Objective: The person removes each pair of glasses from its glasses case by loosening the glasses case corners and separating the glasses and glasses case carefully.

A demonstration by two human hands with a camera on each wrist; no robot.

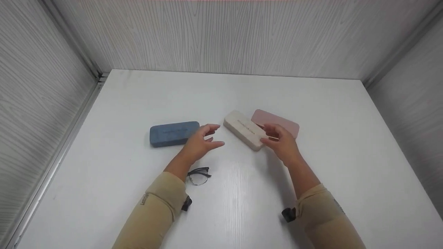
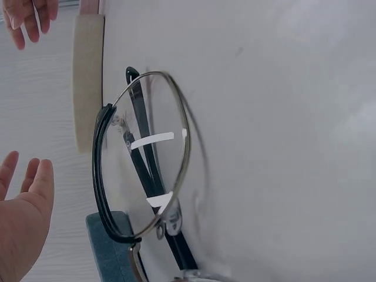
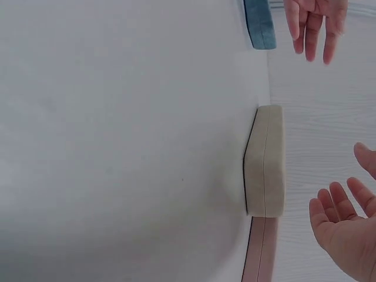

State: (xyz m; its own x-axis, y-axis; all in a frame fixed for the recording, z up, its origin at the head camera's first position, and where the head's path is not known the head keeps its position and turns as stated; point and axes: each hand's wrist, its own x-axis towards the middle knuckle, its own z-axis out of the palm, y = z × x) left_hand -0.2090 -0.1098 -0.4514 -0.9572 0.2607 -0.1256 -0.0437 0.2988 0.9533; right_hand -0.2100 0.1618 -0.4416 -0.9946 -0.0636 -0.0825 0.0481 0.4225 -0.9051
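My left hand (image 1: 199, 143) is held over the table with fingers spread from the thumb and nothing between them. It overlaps the right end of a blue glasses case (image 1: 171, 135) in the head view. A cream glasses case (image 1: 245, 130) lies slantwise at the middle, with lettering on its lid. My right hand (image 1: 282, 143), also with nothing in its grasp, hovers by the cream case's near end. Behind it lies a pink glasses case (image 1: 277, 121), partly hidden by the cream one. Dark-framed eyeglasses (image 2: 141, 158) lie on the table below my left wrist, partly covered by it in the head view.
The white table (image 1: 221, 93) meets a grey wood-grain panel (image 1: 221, 38) at the back. Similar panels stand at the left (image 1: 38, 86) and right sides. A small black wrist camera (image 1: 289, 214) sits at each sleeve.
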